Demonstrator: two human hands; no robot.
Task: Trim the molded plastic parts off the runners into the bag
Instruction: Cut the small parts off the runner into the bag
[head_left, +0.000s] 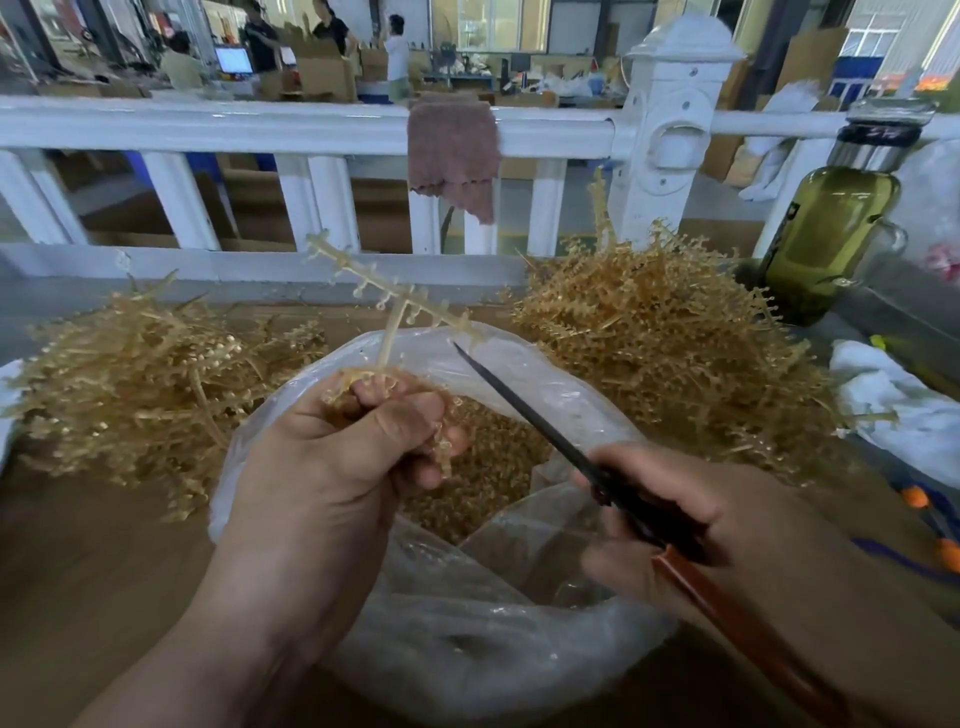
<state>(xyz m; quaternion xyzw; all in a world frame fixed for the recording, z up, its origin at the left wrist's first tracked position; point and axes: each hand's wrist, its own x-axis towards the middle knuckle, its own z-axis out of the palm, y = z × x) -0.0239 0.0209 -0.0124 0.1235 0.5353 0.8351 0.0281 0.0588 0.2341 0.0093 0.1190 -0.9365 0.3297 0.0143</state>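
Head view: left hand (332, 457) grips pale tan branched plastic runner (395, 299), stem up over clear plastic bag (467, 639) holding loose tan moulded parts (483, 467). Right hand (691, 514) grips dark-bladed knife with reddish-brown handle (519, 405), tip near runner's branch. Left runner heap (150, 374) and right runner heap (665, 332) flank bag

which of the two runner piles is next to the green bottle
The pile on the right, beside the green bottle; the left pile sits across the bag from it, with no bottle near.
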